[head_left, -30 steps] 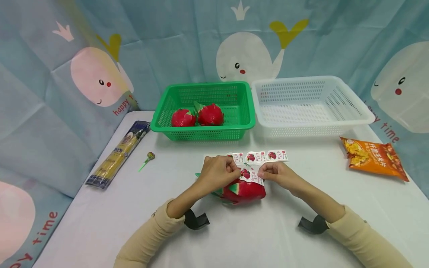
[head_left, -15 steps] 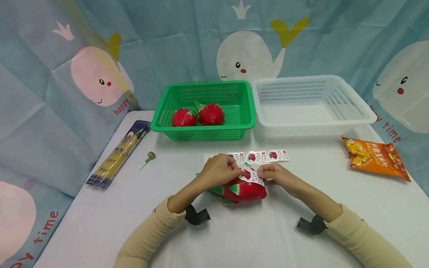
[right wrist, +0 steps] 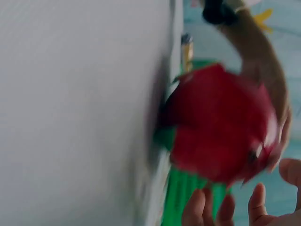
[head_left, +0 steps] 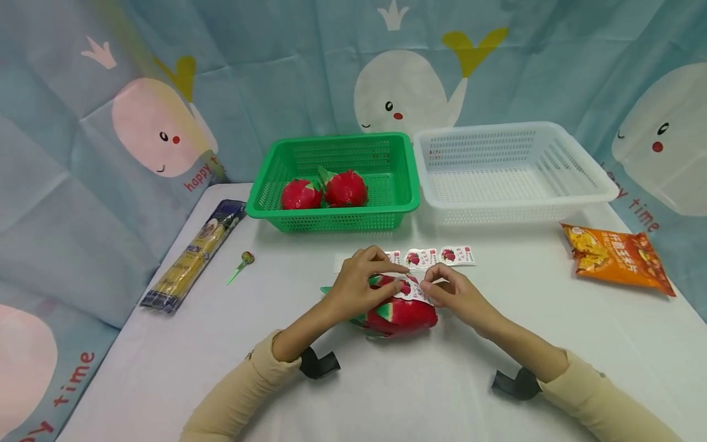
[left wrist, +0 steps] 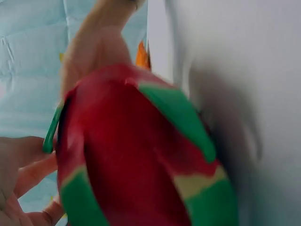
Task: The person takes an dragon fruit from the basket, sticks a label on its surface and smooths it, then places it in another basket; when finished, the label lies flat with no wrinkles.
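A red dragon fruit (head_left: 405,318) with green scales lies on its side on the white table, a white label (head_left: 413,290) with a fruit print lying over its top. My left hand (head_left: 359,285) rests across the fruit, thumb on the label's left part and index finger stretched along the far side. At the label's right edge, the fingertips of my right hand (head_left: 461,298) touch it. The right wrist view shows the fruit's rounded end (right wrist: 216,122), with right fingers (right wrist: 193,207) spread apart below. In the left wrist view the fruit (left wrist: 127,141) hides much of the hands.
Behind the fruit lies a strip of labels (head_left: 422,258). A green basket (head_left: 337,222) holds two dragon fruits (head_left: 347,189); a white basket (head_left: 513,212) stands beside it. Spaghetti (head_left: 193,255) and a lollipop (head_left: 243,264) lie left, an orange snack bag (head_left: 615,258) right.
Both hands held the label's edges over the fruit earlier. Now the label lies lower against it; my left fingers have spread forward over the fruit and my right fingers have loosened.
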Action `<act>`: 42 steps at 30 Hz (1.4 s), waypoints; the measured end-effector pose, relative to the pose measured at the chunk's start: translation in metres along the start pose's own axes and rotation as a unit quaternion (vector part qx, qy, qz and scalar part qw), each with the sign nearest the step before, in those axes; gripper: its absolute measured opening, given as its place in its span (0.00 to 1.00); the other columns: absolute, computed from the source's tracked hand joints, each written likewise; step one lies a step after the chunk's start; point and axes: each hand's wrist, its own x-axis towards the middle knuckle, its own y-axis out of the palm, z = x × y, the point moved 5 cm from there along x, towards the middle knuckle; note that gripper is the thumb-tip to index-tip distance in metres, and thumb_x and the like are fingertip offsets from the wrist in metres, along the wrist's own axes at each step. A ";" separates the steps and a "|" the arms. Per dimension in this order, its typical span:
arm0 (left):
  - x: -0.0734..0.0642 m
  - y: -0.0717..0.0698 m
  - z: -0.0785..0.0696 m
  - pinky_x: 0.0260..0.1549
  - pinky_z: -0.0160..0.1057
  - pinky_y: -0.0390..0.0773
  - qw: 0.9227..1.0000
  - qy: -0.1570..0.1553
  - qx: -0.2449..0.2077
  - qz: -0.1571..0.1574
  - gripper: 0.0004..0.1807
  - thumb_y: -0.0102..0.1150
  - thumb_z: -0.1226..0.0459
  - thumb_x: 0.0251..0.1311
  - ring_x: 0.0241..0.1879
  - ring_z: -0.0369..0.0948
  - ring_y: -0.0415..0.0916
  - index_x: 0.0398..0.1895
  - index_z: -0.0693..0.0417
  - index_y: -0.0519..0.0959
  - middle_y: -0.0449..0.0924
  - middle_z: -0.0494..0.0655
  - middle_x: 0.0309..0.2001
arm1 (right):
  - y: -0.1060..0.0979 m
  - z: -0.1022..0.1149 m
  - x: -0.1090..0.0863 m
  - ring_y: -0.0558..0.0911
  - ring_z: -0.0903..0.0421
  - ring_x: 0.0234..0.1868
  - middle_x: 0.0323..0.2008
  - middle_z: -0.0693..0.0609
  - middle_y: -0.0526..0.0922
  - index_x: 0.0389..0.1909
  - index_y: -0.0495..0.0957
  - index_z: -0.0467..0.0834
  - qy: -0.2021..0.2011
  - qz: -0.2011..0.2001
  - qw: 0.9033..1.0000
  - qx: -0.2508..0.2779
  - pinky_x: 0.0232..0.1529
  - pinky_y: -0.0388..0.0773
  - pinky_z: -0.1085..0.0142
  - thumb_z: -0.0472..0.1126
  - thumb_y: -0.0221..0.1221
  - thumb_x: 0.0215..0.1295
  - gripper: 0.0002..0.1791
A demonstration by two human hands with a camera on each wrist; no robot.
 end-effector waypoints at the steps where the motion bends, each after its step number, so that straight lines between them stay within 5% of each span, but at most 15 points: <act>1: -0.001 0.002 0.000 0.36 0.36 0.70 1.000 0.008 -0.012 0.008 0.12 0.65 0.58 0.52 0.41 0.38 0.71 0.41 0.47 0.84 0.76 0.44 0.37 | 0.003 0.003 0.000 0.77 0.50 0.45 0.43 0.45 0.70 0.39 0.67 0.39 -0.010 -0.004 1.000 -0.008 0.40 0.77 0.64 0.44 0.54 0.64 0.12; 7: -0.008 0.012 0.008 0.42 0.35 0.76 0.995 -0.013 -0.066 0.073 0.19 0.64 0.55 0.53 0.51 0.39 0.72 0.49 0.45 0.81 0.77 0.46 0.49 | 0.012 0.002 0.000 0.74 0.46 0.52 0.44 0.47 0.71 0.36 0.67 0.44 -0.023 0.005 0.998 -0.052 0.47 0.71 0.62 0.47 0.60 0.59 0.14; 12: -0.014 0.011 0.011 0.40 0.33 0.77 0.997 -0.001 -0.054 0.051 0.20 0.63 0.54 0.53 0.46 0.38 0.76 0.50 0.45 0.80 0.80 0.45 0.46 | 0.009 -0.012 -0.001 0.74 0.52 0.46 0.39 0.48 0.71 0.39 0.64 0.42 0.004 0.091 0.996 0.002 0.42 0.73 0.66 0.44 0.55 0.64 0.11; 15: -0.016 0.011 0.011 0.37 0.32 0.77 0.999 0.020 -0.035 0.024 0.19 0.63 0.54 0.53 0.43 0.37 0.77 0.49 0.46 0.81 0.81 0.45 0.44 | 0.009 -0.018 -0.004 0.74 0.56 0.42 0.38 0.50 0.70 0.40 0.63 0.43 0.056 0.130 0.988 0.062 0.38 0.74 0.65 0.44 0.49 0.67 0.09; 19: -0.019 0.011 0.011 0.36 0.31 0.77 0.999 0.041 -0.014 -0.001 0.18 0.63 0.54 0.53 0.42 0.36 0.78 0.49 0.45 0.81 0.82 0.45 0.42 | 0.011 -0.015 -0.004 0.72 0.60 0.42 0.38 0.54 0.71 0.38 0.65 0.46 0.084 0.102 0.986 0.104 0.42 0.73 0.63 0.48 0.47 0.68 0.09; 26: -0.025 0.010 0.012 0.38 0.34 0.79 0.998 0.045 -0.001 -0.032 0.14 0.59 0.57 0.57 0.42 0.36 0.79 0.47 0.46 0.82 0.83 0.44 0.41 | 0.017 -0.013 -0.005 0.72 0.63 0.35 0.35 0.54 0.69 0.36 0.63 0.46 0.040 0.103 0.989 0.103 0.36 0.72 0.68 0.44 0.43 0.71 0.07; 31: -0.029 0.009 0.015 0.43 0.38 0.79 0.998 0.027 0.020 -0.048 0.12 0.55 0.61 0.59 0.44 0.38 0.79 0.44 0.51 0.82 0.83 0.44 0.42 | 0.017 -0.010 -0.007 0.76 0.58 0.47 0.44 0.52 0.70 0.44 0.65 0.43 -0.014 0.048 0.997 0.060 0.44 0.76 0.69 0.41 0.52 0.66 0.10; 35: -0.030 0.009 0.018 0.48 0.40 0.78 0.999 0.027 0.013 -0.013 0.15 0.53 0.58 0.61 0.49 0.38 0.76 0.49 0.52 0.75 0.79 0.44 0.47 | 0.018 -0.003 -0.010 0.78 0.47 0.51 0.51 0.46 0.72 0.51 0.66 0.43 -0.071 0.002 0.997 -0.011 0.47 0.79 0.68 0.41 0.64 0.55 0.24; 42: -0.039 0.016 0.022 0.50 0.39 0.76 0.986 0.101 0.067 0.116 0.36 0.58 0.47 0.55 0.60 0.39 0.62 0.67 0.36 0.58 0.64 0.47 0.60 | 0.004 -0.003 -0.009 0.82 0.50 0.46 0.47 0.45 0.81 0.46 0.76 0.41 -0.096 -0.071 0.990 -0.071 0.41 0.80 0.69 0.43 0.66 0.53 0.19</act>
